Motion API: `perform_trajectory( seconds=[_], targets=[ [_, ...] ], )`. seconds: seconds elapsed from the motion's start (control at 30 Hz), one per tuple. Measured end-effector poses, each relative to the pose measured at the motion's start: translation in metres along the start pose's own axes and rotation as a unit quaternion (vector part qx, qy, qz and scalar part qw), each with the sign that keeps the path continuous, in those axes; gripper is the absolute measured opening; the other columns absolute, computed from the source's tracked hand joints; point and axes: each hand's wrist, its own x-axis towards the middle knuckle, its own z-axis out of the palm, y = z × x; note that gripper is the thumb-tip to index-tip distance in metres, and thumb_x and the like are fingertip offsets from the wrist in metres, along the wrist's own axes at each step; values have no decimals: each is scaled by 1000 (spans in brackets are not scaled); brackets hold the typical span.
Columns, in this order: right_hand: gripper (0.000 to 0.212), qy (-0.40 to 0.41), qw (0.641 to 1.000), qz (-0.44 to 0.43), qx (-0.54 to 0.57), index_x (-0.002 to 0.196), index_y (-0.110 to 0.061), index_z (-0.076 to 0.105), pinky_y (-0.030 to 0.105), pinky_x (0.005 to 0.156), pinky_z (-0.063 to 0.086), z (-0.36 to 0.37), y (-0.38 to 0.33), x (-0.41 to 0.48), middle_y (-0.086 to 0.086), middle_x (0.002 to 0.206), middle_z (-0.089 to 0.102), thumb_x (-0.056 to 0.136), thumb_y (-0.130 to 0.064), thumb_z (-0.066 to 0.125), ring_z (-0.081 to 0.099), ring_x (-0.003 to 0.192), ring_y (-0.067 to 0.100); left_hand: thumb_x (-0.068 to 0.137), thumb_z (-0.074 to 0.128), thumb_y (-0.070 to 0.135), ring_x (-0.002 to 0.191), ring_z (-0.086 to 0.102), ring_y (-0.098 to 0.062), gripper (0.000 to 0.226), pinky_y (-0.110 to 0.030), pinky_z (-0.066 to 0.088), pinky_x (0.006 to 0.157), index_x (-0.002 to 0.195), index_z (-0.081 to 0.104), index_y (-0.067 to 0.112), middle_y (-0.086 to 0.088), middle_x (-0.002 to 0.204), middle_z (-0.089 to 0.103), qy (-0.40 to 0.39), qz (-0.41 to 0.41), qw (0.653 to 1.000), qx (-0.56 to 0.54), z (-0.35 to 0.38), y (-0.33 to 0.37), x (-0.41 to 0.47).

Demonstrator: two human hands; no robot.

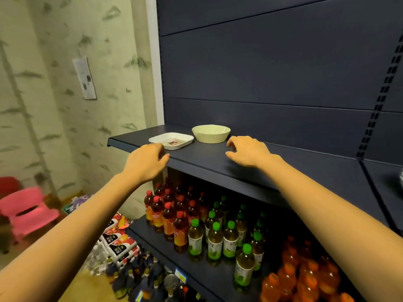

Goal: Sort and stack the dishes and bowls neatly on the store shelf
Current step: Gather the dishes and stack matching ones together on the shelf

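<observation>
Dark blue shelf (218, 162) carried two dishes. Left hand (146, 162) hovered at its front edge, fingers loosely spread and empty, just before one white square dish (171, 140). Right hand (248, 151), likewise spread and empty, sat beside one cream bowl (211, 133).

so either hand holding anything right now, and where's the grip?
Nothing held. Left hand is open near the square dish; right hand is open just in front of the bowl.

White square dish (171, 141) w/ print & cream ribbed bowl (211, 133) upright, side by side on shelf (207, 162).
</observation>
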Motion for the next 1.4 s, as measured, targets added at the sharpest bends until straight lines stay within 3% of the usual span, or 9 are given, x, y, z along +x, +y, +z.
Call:
perform_trajectory(
  seconds=[0.27,0.63,0.8,0.87,0.93,1.0,1.1,1.23,1.4],
  targets=[
    [34,27,998,53,-18,121,-13,55,34,77,39,29,-10,89,10,124,59,94,-31,45,57,109,32,95,42,36,101,61,-27,33,-37,49,80,109,60,11,-9,114,66,1,9,1000,-1,39,-51,69],
    [41,73,979,189,-8,129,-9,48,36,82,41,56,-4,184,14,128,56,96,-32,38,55,114,34,95,43,35,102,58,-29,32,-30,36,70,107,59,10,-9,116,65,-11,41,999,-26,87,-104,175],
    [51,74,956,282,41,133,-3,41,40,89,43,64,-5,204,17,133,52,97,-39,39,51,120,36,94,44,35,99,60,-31,32,-36,46,77,105,60,10,-11,113,66,-25,42,998,-46,102,-131,206],
    [51,35,941,328,80,132,-2,44,36,85,45,67,-6,213,16,121,61,97,-38,38,55,114,34,94,45,35,98,60,-31,32,-37,47,79,104,61,10,-11,111,67,-32,46,997,-54,110,-141,217],
    [35,-18,924,349,158,118,-3,50,27,60,43,72,-6,223,11,84,68,95,-25,35,63,81,27,94,45,36,95,61,-30,32,-38,48,79,103,60,10,-11,109,67,-41,51,996,-62,116,-151,228],
    [25,-31,900,367,234,102,-3,53,21,44,34,76,-6,231,10,65,60,91,-11,32,53,53,20,94,45,36,93,60,-30,32,-38,49,79,102,60,9,-12,108,67,-52,54,995,-70,122,-163,239],
    [24,49,884,392,250,74,-3,50,27,52,37,76,-11,234,10,58,52,90,-3,33,44,50,19,94,44,38,92,61,-32,33,-41,51,81,102,59,9,-13,107,67,-72,59,992,-83,129,-177,257],
    [27,160,871,401,234,69,-3,55,30,60,45,67,-16,234,3,34,52,90,-7,37,47,49,20,93,42,45,87,56,-28,42,-38,48,82,109,56,10,-14,111,64,-136,43,985,-98,136,-183,279],
    [39,207,854,407,251,52,-5,53,26,52,41,54,-23,215,10,54,55,87,-5,35,47,49,20,92,40,52,59,60,-25,42,-31,53,62,91,52,12,-8,87,60,-262,39,954,-139,146,-172,286]
  ],
)
